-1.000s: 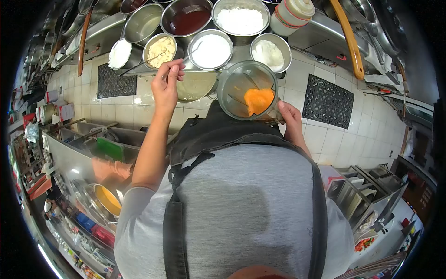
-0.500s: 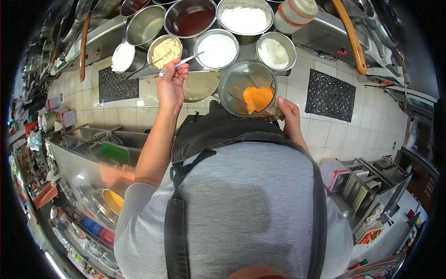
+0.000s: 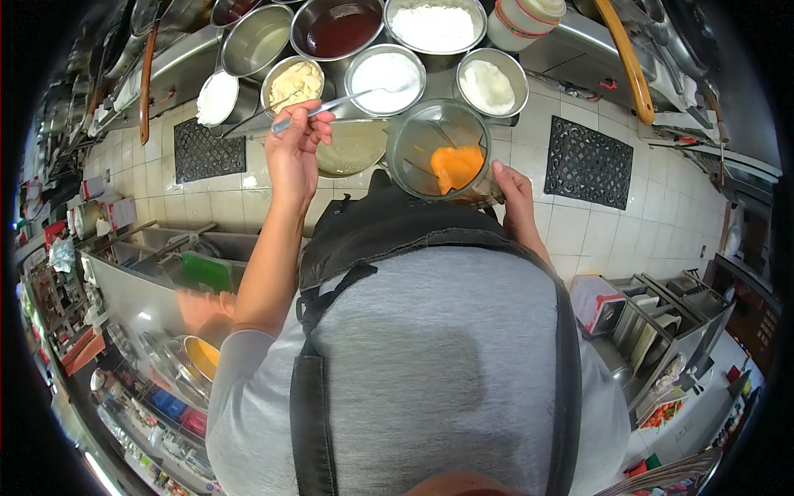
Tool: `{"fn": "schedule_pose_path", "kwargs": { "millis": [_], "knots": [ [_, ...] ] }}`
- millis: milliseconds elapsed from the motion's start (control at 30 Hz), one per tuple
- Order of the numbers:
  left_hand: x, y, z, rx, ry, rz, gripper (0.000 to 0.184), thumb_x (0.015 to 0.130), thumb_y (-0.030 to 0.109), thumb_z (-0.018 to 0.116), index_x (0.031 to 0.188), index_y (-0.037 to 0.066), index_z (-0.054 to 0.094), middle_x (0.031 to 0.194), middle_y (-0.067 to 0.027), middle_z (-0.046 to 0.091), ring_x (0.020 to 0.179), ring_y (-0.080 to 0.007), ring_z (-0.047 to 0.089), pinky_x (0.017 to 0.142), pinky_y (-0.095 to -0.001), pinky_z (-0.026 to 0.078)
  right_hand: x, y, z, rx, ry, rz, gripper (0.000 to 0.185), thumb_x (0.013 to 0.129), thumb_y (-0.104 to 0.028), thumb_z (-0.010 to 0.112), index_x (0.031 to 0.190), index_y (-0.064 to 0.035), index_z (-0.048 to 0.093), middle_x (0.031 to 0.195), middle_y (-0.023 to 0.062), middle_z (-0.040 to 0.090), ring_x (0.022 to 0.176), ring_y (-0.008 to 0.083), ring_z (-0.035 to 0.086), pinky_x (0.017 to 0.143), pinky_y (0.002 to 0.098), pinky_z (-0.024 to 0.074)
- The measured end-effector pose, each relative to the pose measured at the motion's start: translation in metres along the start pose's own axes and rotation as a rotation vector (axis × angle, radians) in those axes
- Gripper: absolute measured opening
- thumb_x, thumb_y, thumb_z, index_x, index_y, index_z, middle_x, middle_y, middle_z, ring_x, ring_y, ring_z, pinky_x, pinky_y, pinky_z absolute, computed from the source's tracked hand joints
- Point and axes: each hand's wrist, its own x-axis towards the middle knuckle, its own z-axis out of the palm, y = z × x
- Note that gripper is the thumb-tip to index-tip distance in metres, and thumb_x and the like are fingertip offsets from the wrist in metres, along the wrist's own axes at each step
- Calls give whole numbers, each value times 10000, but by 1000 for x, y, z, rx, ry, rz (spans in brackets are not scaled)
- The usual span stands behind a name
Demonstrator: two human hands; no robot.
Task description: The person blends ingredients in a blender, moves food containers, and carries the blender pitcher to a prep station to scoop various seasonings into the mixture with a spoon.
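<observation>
My left hand (image 3: 294,149) is closed around the handle of a metal spoon (image 3: 335,104). The spoon's far end lies over a steel bowl of white granules (image 3: 385,80); its head blends into the white, so I cannot tell how much it carries. Low in front of my apron, my right hand (image 3: 516,198) grips the side of a clear blender jar (image 3: 399,145), thumb uppermost and most fingers hidden. Inside the jar, an orange purée-like mass (image 3: 456,169) rests toward the right. A bowl of pale yellow paste (image 3: 296,84) stands just beyond my left hand.
More steel containers line the counter: dark red liquid (image 3: 339,35), white powder (image 3: 436,27), a white solid mass (image 3: 490,88). A wide pan of cloudy liquid (image 3: 351,149) sits below the spoon. Wooden handles (image 3: 626,62) jut out at right. Black mats (image 3: 589,161) lie on the tiled floor.
My left hand has shifted slightly left and toward me, and more of the spoon's far end shows above the white granules. The jar in my right hand has moved slightly up and left.
</observation>
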Motion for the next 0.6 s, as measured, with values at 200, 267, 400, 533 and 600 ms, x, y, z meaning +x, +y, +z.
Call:
{"fn": "schedule_pose_path", "kwargs": {
  "millis": [200,267,400,533,600],
  "knots": [
    [-26,-24,11,204,-204,-83,232,939,168,498,1016,-30,589,858,-111,637,690,-121,561,624,-249,465,4,6,-1,13,-15,7,363,891,-339,587,906,17,654,809,18,630,718,67,538,660,208,420],
    [-36,-30,20,429,-389,-133,193,916,147,546,1002,-3,632,872,-78,642,722,-109,570,632,-241,469,6,9,-2,-6,-24,4,365,890,-336,589,912,22,653,815,21,632,721,68,539,665,208,422],
    [-36,-13,29,854,-657,296,173,904,44,528,1029,-6,636,885,-79,633,726,-105,557,642,-227,460,4,6,2,18,-6,-1,360,887,-326,596,927,26,652,829,28,636,727,72,544,674,209,426],
    [-24,17,22,560,-389,121,143,903,83,553,976,19,657,860,-34,636,755,-84,563,643,-214,455,4,6,1,50,-4,21,357,886,-324,598,937,26,652,836,31,639,724,73,549,671,210,432],
    [-6,24,18,520,-259,328,164,917,89,535,1018,1,630,844,-52,637,744,-85,561,641,-212,451,3,3,3,29,-3,14,359,886,-327,599,937,25,653,835,32,639,721,72,549,669,209,433]
  ]
}}
